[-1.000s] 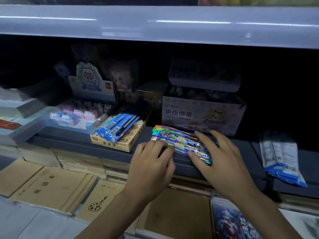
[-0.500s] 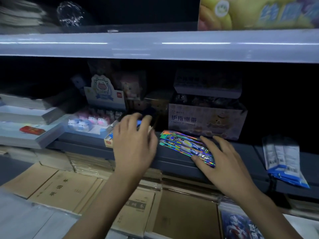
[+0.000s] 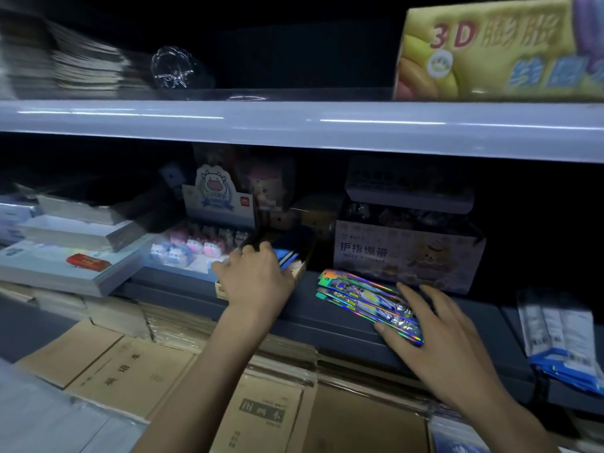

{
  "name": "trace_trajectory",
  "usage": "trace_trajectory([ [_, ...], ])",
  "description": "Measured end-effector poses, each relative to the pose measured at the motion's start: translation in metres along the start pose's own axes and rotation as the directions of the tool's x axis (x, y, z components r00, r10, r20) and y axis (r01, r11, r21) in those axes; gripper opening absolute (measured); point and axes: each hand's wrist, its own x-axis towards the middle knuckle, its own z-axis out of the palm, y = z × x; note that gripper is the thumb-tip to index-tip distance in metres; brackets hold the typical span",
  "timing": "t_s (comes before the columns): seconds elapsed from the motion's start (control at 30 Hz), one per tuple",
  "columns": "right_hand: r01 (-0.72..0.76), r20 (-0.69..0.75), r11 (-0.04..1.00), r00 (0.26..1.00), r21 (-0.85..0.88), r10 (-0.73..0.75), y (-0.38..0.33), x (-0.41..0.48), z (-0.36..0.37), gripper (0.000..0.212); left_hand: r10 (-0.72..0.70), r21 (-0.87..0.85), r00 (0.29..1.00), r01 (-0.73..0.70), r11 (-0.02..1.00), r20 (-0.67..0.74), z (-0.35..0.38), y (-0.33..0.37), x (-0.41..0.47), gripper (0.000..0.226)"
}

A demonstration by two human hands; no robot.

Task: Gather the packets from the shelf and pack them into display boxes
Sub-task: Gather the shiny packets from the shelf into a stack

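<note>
Left hand (image 3: 255,279) is now curling its fingers over the display box (image 3: 299,270), having left the packets (image 3: 359,294); right hand (image 3: 438,338) is pressing them, fingers spread flat.

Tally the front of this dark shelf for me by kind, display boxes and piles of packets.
Display boxes: 3 (figurine box, pen box, bandage box)
Packet piles: 2 (shiny pile, blue-and-white pile)
Total: 5

The shelving stands in dim light: a pale glossy upper shelf edge (image 3: 294,125) carries long reflected light streaks, the recess (image 3: 539,223) beneath is near black at the rear, and a dark grey lower shelf (image 3: 327,325) runs below.
</note>
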Motion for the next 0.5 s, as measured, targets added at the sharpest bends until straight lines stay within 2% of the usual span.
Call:
trace_trajectory([
  [0.2, 0.014, -0.016, 0.999, 1.0, -0.048, -0.014, 0.005, 0.002, 0.007, 0.098, 0.049, 0.156, 0.999, -0.049, 0.987, 0.004, 0.007, 0.0, 0.001, 0.038],
  [0.5, 0.019, -0.004, 0.998, 1.0, -0.066, -0.019, 0.007, 0.002, 0.009, 0.1, 0.25, 0.277, 0.964, -0.266, 0.923, 0.091, 0.005, -0.004, 0.012, 0.033],
])
